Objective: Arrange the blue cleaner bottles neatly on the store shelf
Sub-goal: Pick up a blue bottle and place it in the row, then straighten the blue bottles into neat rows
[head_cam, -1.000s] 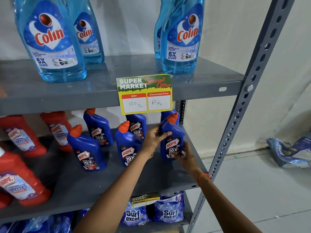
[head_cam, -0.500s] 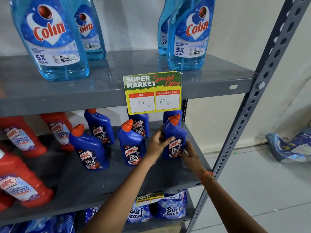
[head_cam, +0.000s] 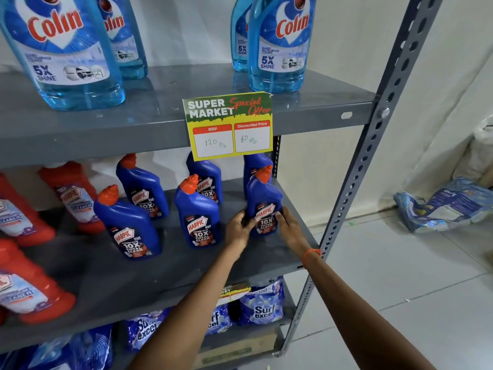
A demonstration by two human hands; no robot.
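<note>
Several blue Harpic cleaner bottles with orange caps stand on the middle grey shelf (head_cam: 170, 265). The rightmost front bottle (head_cam: 262, 193) stands upright near the shelf's right end. My left hand (head_cam: 238, 231) grips its lower left side and my right hand (head_cam: 289, 228) grips its lower right side, thumbs on the label. To its left stand a second front bottle (head_cam: 198, 214) and a third (head_cam: 128, 225). Behind them are three more bottles (head_cam: 142, 185), (head_cam: 206, 177), (head_cam: 254, 164), the last partly hidden by the held one.
Red Harpic bottles (head_cam: 72, 196) fill the shelf's left part. Pale blue Colin bottles (head_cam: 61, 49) stand on the upper shelf, where a price card (head_cam: 229, 124) hangs. Surf Excel packs (head_cam: 262, 303) lie below. A perforated grey upright (head_cam: 373, 134) bounds the right; a plastic pack (head_cam: 442, 204) lies on the floor.
Both hands have slid lower on the rightmost front bottle, from its shoulder to its base, and the bottle has shifted a little back and right. The camera has moved closer.
</note>
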